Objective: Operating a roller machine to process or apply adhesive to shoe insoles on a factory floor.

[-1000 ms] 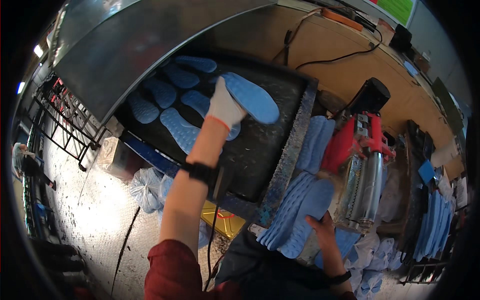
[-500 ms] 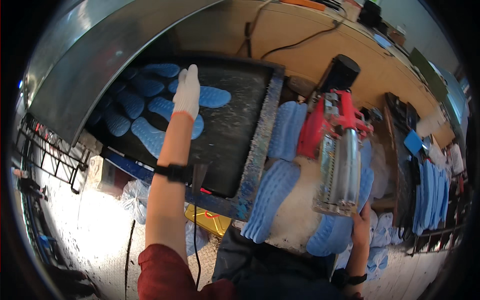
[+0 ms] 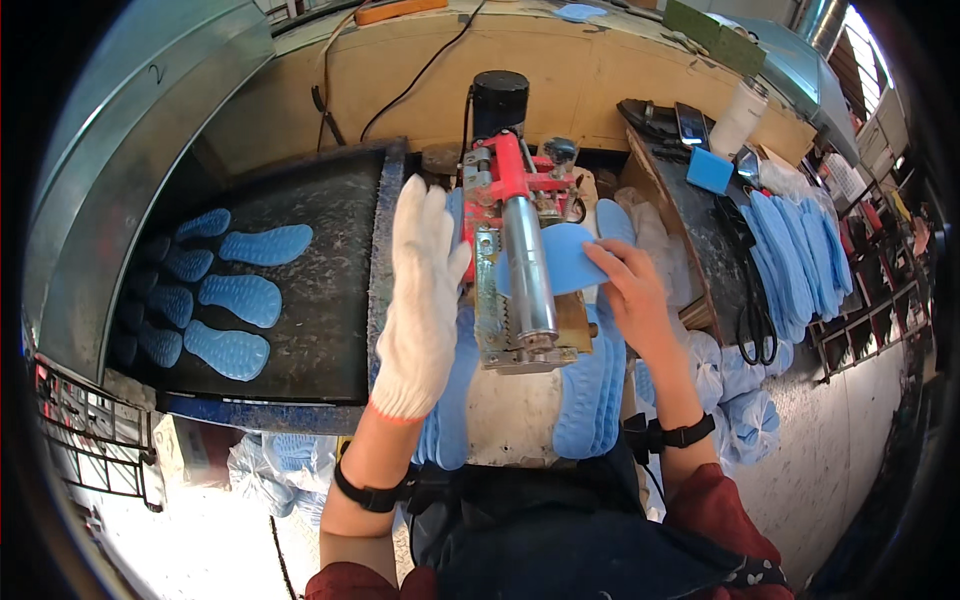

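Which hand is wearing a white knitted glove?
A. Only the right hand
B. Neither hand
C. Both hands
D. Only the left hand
D: the left hand is covered by a white glove with a reddish cuff and is raised beside the red roller machine, while the right hand is bare and holds a blue insole against the roller.

A flat light-blue insole (image 3: 562, 258) lies against the red roller machine (image 3: 520, 265)

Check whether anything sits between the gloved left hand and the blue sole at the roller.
Yes. The roller machine, with its red frame and steel roller, stands between the left hand and the blue sole, which the bare right hand holds.
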`<state>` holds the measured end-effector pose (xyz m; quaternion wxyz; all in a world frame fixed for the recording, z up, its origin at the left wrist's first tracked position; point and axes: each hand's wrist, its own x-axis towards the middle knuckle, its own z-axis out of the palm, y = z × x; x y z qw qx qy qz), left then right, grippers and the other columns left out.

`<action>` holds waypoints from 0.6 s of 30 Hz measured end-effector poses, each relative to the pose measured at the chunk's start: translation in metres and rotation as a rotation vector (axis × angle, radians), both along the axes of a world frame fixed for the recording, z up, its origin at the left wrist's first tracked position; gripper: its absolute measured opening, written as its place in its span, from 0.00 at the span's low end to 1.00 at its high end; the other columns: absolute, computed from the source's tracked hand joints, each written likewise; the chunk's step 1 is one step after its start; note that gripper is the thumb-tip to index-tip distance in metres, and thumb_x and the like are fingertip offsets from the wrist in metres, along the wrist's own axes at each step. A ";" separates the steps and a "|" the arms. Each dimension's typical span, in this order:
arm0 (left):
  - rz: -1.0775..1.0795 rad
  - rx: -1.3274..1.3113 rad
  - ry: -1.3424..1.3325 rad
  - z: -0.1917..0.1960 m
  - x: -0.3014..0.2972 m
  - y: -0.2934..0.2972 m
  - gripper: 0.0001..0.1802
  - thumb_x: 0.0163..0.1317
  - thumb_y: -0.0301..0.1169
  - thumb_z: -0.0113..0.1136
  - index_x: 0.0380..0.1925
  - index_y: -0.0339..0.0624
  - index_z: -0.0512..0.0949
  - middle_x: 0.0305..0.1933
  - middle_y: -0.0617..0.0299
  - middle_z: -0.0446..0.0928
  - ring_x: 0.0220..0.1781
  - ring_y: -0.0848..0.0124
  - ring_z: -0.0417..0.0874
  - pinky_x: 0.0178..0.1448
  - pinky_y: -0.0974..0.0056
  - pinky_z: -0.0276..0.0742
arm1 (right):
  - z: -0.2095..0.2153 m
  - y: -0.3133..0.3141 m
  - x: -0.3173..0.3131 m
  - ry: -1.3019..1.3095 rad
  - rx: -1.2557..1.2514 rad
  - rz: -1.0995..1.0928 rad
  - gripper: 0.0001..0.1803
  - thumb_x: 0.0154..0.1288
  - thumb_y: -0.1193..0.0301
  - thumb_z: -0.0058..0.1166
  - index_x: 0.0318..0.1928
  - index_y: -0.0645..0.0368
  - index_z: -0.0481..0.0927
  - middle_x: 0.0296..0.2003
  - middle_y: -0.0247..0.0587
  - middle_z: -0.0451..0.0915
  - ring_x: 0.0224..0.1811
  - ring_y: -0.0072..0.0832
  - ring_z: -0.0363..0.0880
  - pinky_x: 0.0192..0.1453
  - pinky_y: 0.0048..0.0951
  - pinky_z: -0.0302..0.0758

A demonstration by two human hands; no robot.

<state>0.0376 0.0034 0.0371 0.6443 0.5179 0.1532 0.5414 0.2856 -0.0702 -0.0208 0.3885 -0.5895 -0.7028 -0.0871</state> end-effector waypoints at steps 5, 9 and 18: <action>0.076 0.068 0.131 -0.008 0.030 0.026 0.46 0.74 0.63 0.32 0.78 0.42 0.40 0.81 0.41 0.37 0.83 0.50 0.38 0.82 0.49 0.36 | -0.037 -0.030 0.000 0.414 -0.051 -0.027 0.20 0.65 0.79 0.57 0.57 0.57 0.76 0.47 0.44 0.80 0.46 0.34 0.78 0.52 0.29 0.74; 0.178 0.030 0.263 -0.041 0.033 0.038 0.42 0.75 0.60 0.32 0.77 0.43 0.43 0.79 0.42 0.45 0.81 0.54 0.46 0.80 0.52 0.44 | -0.086 -0.063 0.005 0.724 -0.297 -0.307 0.19 0.66 0.71 0.60 0.56 0.61 0.76 0.49 0.50 0.78 0.48 0.39 0.77 0.52 0.34 0.74; 0.026 -0.309 0.287 -0.105 -0.001 0.043 0.35 0.77 0.56 0.34 0.76 0.51 0.51 0.70 0.49 0.63 0.74 0.57 0.61 0.76 0.54 0.54 | -0.144 -0.076 -0.018 0.143 -0.493 -0.409 0.45 0.46 0.71 0.74 0.65 0.62 0.65 0.50 0.59 0.78 0.54 0.56 0.75 0.56 0.46 0.73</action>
